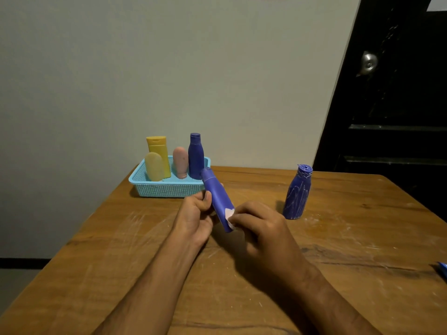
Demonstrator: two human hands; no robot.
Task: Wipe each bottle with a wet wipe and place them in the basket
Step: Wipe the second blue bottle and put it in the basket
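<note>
Head camera gives us the whole table, and we count four bottles already standing in the light-blue basket (167, 189) by the wall: a tall yellow bottle (158, 151), a pale yellow one (154, 166) in front of it, a pink bottle (180, 162) and a dark blue bottle (196, 155). We read those four as done. Right now we have a fifth, a slim blue bottle (217, 199), up off the wooden table (121, 250) and tilted, cap end toward the basket. Our left hand (196, 213) is wrapped around its middle, steadying it, while our right hand (256, 223) pinches a small white wet wipe (228, 213) against the lower end of the bottle, so the wiping step is in play. Most of this bottle's visible side looks clean, so we judge it close to ready for the basket. Well off to the right stands one more blue bottle (298, 193), upright and streaked all over with white marks, untouched by either hand; that one clearly still needs wiping. At the far right edge a sliver of something blue (443, 268) pokes in, too cut off for us to name.
</note>
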